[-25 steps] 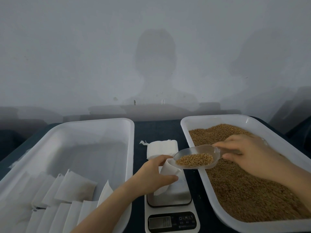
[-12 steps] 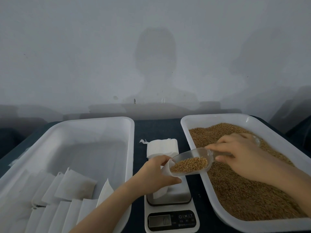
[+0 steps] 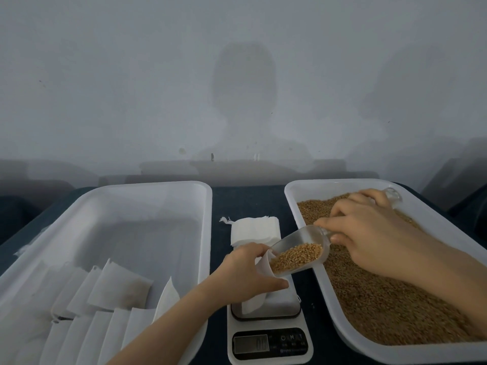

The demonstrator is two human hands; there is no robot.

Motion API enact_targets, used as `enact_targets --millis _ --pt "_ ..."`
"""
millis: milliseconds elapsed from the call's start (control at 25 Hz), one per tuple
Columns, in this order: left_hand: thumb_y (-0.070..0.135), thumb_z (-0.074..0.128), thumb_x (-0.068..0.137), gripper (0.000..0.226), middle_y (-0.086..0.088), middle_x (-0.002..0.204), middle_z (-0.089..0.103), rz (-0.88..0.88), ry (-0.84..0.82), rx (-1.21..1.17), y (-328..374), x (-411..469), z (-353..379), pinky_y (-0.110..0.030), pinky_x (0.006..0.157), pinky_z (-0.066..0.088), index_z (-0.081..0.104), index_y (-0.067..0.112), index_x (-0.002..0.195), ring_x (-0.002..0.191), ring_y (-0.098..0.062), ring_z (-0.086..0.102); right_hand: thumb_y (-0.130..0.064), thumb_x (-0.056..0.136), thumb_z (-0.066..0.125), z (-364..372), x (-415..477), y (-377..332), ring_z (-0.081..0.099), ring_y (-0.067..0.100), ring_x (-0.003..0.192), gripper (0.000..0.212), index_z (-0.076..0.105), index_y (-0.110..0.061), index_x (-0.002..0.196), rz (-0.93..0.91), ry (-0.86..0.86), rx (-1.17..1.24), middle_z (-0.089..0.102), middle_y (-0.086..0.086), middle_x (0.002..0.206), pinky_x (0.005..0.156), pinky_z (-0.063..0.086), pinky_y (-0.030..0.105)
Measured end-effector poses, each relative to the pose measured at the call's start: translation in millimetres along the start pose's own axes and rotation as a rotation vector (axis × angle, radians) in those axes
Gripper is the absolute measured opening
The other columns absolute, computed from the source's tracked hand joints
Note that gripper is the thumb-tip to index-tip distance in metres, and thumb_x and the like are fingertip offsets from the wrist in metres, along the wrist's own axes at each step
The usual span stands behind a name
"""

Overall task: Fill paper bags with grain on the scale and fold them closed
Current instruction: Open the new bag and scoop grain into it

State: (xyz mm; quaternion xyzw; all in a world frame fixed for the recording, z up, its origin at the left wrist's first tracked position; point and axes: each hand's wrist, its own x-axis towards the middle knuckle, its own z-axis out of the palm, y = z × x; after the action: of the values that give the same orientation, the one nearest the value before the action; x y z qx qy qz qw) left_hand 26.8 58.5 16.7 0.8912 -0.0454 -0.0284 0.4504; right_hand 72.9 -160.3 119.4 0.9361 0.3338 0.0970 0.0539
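Note:
A white paper bag stands on the small white scale at the centre front. My left hand grips the bag near its open mouth. My right hand holds the handle of a clear plastic scoop loaded with brown grain. The scoop tilts down to the left, its lip at the bag's mouth. Most of the bag is hidden behind my left hand.
A white tray full of grain sits on the right. On the left, a white tray holds several filled, folded bags at its near end. A stack of flat empty bags lies behind the scale.
My right hand has carried the scoop left and down from above the tray's edge, tipping its lip into the bag's mouth. My left hand has kept its hold on the bag.

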Motion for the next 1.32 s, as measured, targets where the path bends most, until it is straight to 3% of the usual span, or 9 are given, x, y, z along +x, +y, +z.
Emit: enact_targets --millis 360,520,640,760,920,1000,1080,1200,1320 --pt "0.054 0.077 0.064 0.043 0.028 0.102 0.053 0.006 0.023 0.018 -2 0 1 -0.011 0.075 0.049 0.048 0.051 0.096 0.094 0.006 0.055 -0.018 0.09 0.046 -15 1 -20 0.034 0.016 0.117 0.046 0.046 -0.038 0.132 -0.073 0.048 -0.199 0.049 -0.009 0.117 0.105 -0.004 0.038" --pt "0.051 0.077 0.066 0.044 0.023 0.102 0.056 -0.009 0.05 0.025 -1 2 1 -0.01 0.073 0.046 0.05 0.046 0.101 0.093 0.003 0.057 -0.005 0.077 0.042 -25 0 -36 0.044 0.023 0.109 0.047 0.062 -0.027 0.114 -0.132 0.123 -0.363 0.055 -0.001 0.103 0.103 0.0 0.042" --pt "0.049 0.077 0.068 0.051 0.017 0.105 0.058 -0.023 0.049 0.021 -2 1 -1 -0.013 0.073 0.049 0.052 0.038 0.111 0.092 -0.002 0.058 0.003 0.063 0.027 -31 0 -46 0.058 0.028 0.083 0.053 0.073 -0.018 0.08 -0.16 0.316 -0.431 0.059 0.004 0.075 0.1 0.017 0.044" --pt "0.044 0.078 0.068 0.053 0.018 0.102 0.054 -0.044 0.037 0.019 -3 0 -2 -0.01 0.066 0.045 0.049 0.039 0.112 0.088 -0.002 0.058 0.003 0.065 0.007 -33 -3 -54 0.057 0.026 0.084 0.072 0.073 -0.021 0.084 -0.171 0.318 -0.537 0.059 0.0 0.077 0.101 0.015 0.043" --pt "0.037 0.074 0.072 0.046 0.019 0.095 0.054 -0.082 0.02 0.037 -5 1 -2 -0.01 0.059 0.042 0.047 0.039 0.109 0.081 -0.002 0.058 0.0 0.068 0.029 -32 -8 -52 0.054 0.029 0.098 0.056 0.071 -0.019 0.1 -0.124 0.244 -0.45 0.062 0.004 0.093 0.104 0.007 0.044" --pt "0.035 0.072 0.074 0.04 0.016 0.092 0.056 -0.099 0.017 0.028 -6 2 -2 -0.013 0.059 0.045 0.047 0.037 0.106 0.079 -0.005 0.059 0.001 0.067 0.056 -33 -10 -41 0.059 0.03 0.091 0.038 0.073 -0.018 0.096 -0.088 0.344 -0.359 0.066 0.006 0.087 0.1 0.014 0.046" --pt "0.034 0.07 0.075 0.035 0.014 0.092 0.056 -0.095 0.022 0.038 -7 2 -2 -0.014 0.059 0.045 0.05 0.036 0.104 0.078 -0.006 0.058 -0.005 0.06 0.078 -31 -11 -19 0.061 0.029 0.085 0.039 0.074 -0.018 0.096 -0.001 0.432 -0.299 0.069 0.008 0.084 0.095 0.021 0.042" --pt "0.034 0.07 0.076 0.035 0.013 0.093 0.056 -0.101 0.023 0.027 -7 2 -2 -0.015 0.058 0.044 0.051 0.035 0.105 0.079 -0.008 0.058 -0.01 0.063 0.079 -21 -13 27 0.058 0.032 0.078 0.033 0.074 -0.016 0.095 0.144 0.466 -0.289 0.067 0.011 0.079 0.09 0.029 0.043" --pt "0.035 0.07 0.076 0.035 0.016 0.094 0.055 -0.107 0.021 0.02 -7 3 -1 -0.015 0.058 0.044 0.051 0.036 0.105 0.08 -0.009 0.058 -0.008 0.065 0.079 0 -20 68 0.055 0.035 0.08 0.033 0.075 -0.02 0.096 0.243 0.258 -0.278 0.064 0.012 0.077 0.087 0.04 0.052"
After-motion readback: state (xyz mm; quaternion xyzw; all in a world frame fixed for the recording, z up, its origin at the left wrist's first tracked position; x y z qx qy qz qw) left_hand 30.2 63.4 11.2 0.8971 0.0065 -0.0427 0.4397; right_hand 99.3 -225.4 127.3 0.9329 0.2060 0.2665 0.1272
